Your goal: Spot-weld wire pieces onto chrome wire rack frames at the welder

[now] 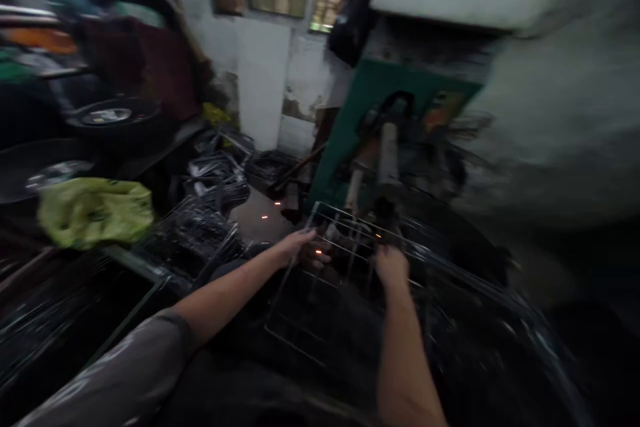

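A rectangular wire grid frame (320,293) lies in front of me under the arm of a green welding machine (370,113). My left hand (300,245) grips the frame's left rod, fingers closed around it. My right hand (391,265) holds the frame near its middle, right below the machine's electrode (386,160). A few orange sparks glow beside my hands. The picture is blurred by motion.
Stacks of finished wire frames (200,227) pile up to the left and behind. A yellow-green cloth (95,210) lies on the far left. A dark round fan or disc (113,117) stands at the back left. White walls close the right side.
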Demonstrator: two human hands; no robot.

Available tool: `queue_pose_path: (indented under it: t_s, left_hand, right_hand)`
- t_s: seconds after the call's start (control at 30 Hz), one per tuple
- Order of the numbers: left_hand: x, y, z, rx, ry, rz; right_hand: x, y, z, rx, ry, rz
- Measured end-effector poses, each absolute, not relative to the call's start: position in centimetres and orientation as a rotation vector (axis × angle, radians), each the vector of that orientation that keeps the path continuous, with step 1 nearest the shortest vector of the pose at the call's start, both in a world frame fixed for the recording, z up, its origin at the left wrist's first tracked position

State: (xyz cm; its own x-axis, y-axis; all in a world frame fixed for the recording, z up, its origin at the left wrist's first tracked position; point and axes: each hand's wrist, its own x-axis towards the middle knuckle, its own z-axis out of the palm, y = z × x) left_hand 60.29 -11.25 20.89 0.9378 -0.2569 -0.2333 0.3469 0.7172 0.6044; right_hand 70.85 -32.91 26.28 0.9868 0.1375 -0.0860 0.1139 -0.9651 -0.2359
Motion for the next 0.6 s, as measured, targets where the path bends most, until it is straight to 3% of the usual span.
queue_pose_path:
  t_s: [0.27, 0.4, 0.5, 0.6]
  left_hand:
    - [56.5, -10.5, 21.6, 0.956, 0.246, -0.446]
    - [55.7, -11.3, 20.9, 1.021, 0.319, -0.415]
    - [55.9, -11.4, 20.1, 1.025, 0.326, -0.417]
    - [56.3, -11.3, 19.1, 1.016, 0.299, -0.416]
  right_hand:
    - [65.1, -35.6, 24.6, -2.695, -0.054, 0.176]
    - [61.4, -46.6, 24.8, -2.578, 0.034, 0.020]
    - [59.2, -57.6, 23.7, -2.817, 0.809, 0.116]
    - [56.0, -64.9, 20.9, -2.804, 1.199, 0.317]
